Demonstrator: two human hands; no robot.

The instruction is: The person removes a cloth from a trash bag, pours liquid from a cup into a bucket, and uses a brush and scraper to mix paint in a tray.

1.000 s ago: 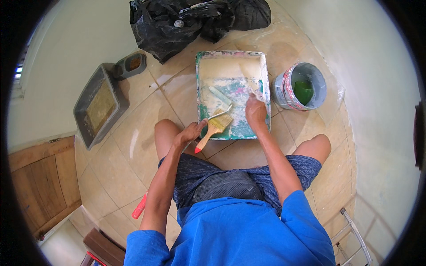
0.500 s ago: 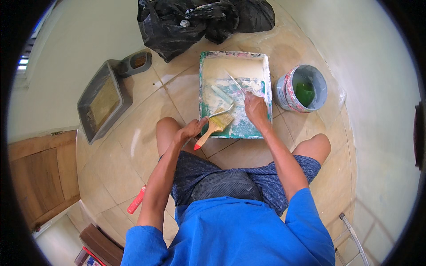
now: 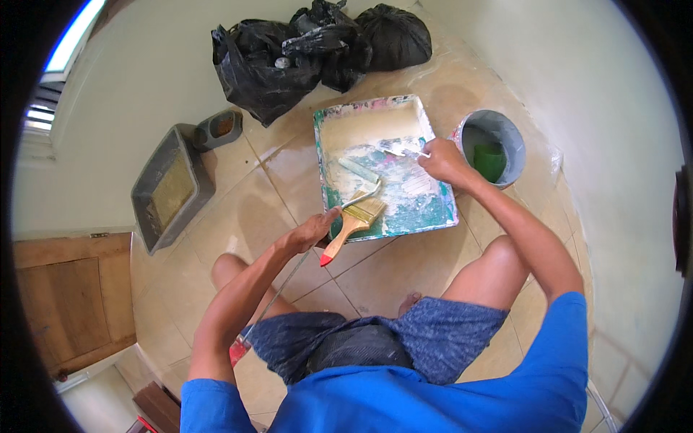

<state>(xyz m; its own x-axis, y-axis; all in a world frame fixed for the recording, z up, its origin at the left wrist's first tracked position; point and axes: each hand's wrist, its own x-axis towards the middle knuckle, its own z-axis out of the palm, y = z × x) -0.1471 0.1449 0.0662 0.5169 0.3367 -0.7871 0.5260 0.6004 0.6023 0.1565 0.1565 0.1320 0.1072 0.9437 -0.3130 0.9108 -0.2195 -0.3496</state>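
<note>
My left hand (image 3: pixel 315 229) is closed round the wire frame of a small paint roller (image 3: pixel 359 171), at the left edge of the paint tray (image 3: pixel 431 209). The roller's pale sleeve lies inside the tray; its red handle (image 3: pixel 239 351) is partly hidden by my left forearm. A wide paintbrush (image 3: pixel 353 225) with a red-tipped wooden handle rests across the tray's near left corner, beside my left fingers. In my right hand (image 3: pixel 446 163) is a thin, flat scraper-like tool (image 3: pixel 403 151) smeared with white paint, held over the tray. Cream paint pools at the tray's far end.
A grey bucket (image 3: pixel 514 148) with a green container (image 3: pixel 489 163) inside stands right of the tray. Black plastic bags (image 3: pixel 267 79) lie beyond it. At the left are a grey litter tray (image 3: pixel 203 189) and a two-part bowl (image 3: pixel 227 124). Walls flank both sides.
My right hand has moved right and slightly down, and the scraper-like tool lies flatter over the tray. The tray looks turned slightly. My left hand keeps its hold on the roller frame.
</note>
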